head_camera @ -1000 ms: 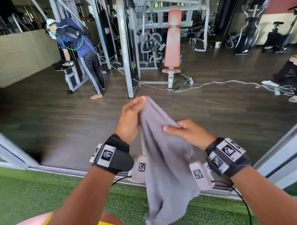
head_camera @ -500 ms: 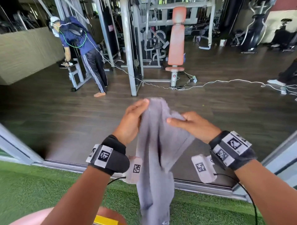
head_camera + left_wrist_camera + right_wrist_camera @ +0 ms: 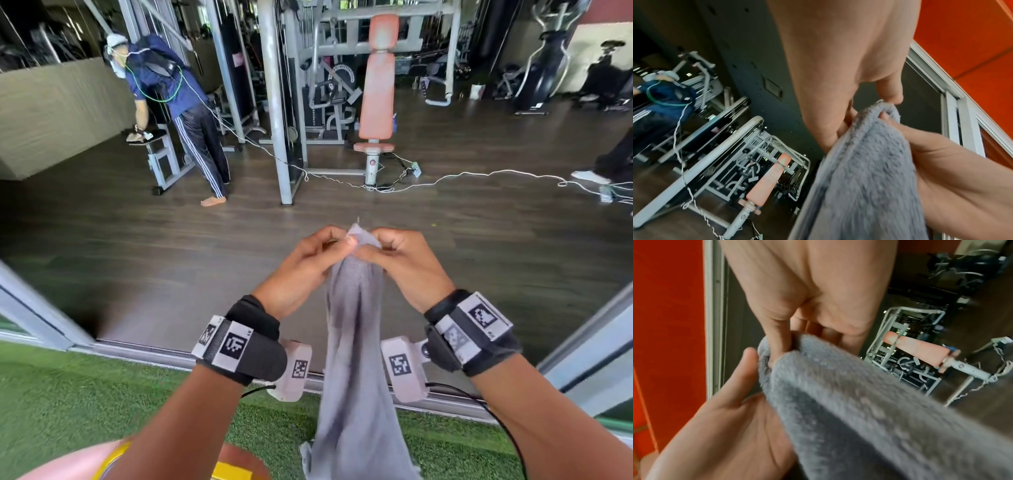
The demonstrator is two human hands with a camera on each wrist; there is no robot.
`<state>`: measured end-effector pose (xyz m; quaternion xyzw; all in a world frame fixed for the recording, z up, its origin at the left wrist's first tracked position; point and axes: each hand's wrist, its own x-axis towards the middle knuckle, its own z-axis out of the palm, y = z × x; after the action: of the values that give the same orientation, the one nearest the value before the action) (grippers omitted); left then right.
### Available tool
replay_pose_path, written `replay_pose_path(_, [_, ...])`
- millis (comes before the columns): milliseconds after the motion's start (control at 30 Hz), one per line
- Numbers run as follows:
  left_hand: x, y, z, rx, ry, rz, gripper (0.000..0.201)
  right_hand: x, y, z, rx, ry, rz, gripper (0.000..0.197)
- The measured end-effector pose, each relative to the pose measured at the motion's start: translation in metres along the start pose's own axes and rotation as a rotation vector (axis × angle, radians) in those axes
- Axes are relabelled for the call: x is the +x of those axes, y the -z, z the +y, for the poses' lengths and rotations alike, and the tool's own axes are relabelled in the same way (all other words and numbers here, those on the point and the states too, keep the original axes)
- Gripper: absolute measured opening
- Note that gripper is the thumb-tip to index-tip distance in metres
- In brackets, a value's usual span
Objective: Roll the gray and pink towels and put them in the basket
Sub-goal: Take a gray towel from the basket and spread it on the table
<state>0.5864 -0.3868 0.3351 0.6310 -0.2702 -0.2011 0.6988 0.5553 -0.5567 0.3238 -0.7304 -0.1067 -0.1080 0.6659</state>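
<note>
While we pinch the gray towel (image 3: 354,342) by its top corner with left hand (image 3: 301,270) and right hand (image 3: 407,267), hanging over the grass, either grip slipping could drop it before rolling.

This is a gym, seen from its open doorway. A weight machine (image 3: 284,102) with grey steel posts stands on the dark plank floor (image 3: 171,246), with an orange padded seat (image 3: 378,85) in front of it, a small bench (image 3: 161,154) to the left where a person (image 3: 178,102) in a blue top leans, and an elliptical trainer (image 3: 544,68) at the far right. White cables (image 3: 462,176) trail across the floor, and a metal door track (image 3: 137,349) divides the planks from green artificial turf (image 3: 51,404) nearest the camera.
</note>
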Motion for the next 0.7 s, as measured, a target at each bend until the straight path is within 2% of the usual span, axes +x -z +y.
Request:
replay_pose_path(133, [-0.001, 0.003, -0.005, 0.081, -0.054, 0.021, 0.031, -0.006, -0.015, 0.006, -0.002, -0.009, 0.083, 0.019])
replay_pose_path(267, [0.001, 0.008, -0.014, 0.093, -0.114, 0.149, 0.053, -0.001, -0.022, 0.005, -0.157, 0.004, 0.062, 0.040])
replay_pose_path(333, [0.003, 0.010, -0.013, 0.110, -0.167, 0.232, 0.044, -0.002, -0.024, 0.003, -0.171, 0.023, 0.050, 0.046])
replay_pose_path(433, [0.013, 0.024, 0.002, 0.162, -0.286, 0.392, 0.027, -0.015, -0.029, 0.016, -0.121, 0.008, 0.067, 0.042])
replay_pose_path(533, [0.022, 0.043, 0.019, 0.157, -0.340, 0.524, 0.031, -0.033, -0.036, 0.032, -0.079, -0.041, 0.106, 0.038])
replay_pose_path(600, [0.018, 0.039, 0.018, 0.236, -0.248, 0.494, 0.034, -0.031, -0.035, 0.026, -0.053, -0.013, 0.148, 0.033])
replay_pose_path(667, [0.008, 0.022, 0.004, 0.308, -0.058, 0.309, 0.034, -0.013, -0.030, 0.016, -0.043, 0.042, 0.185, 0.015])
replay_pose_path(700, [0.002, 0.014, -0.005, 0.276, 0.005, 0.193, 0.033, -0.003, -0.028, 0.008, -0.023, 0.051, 0.185, 0.006])
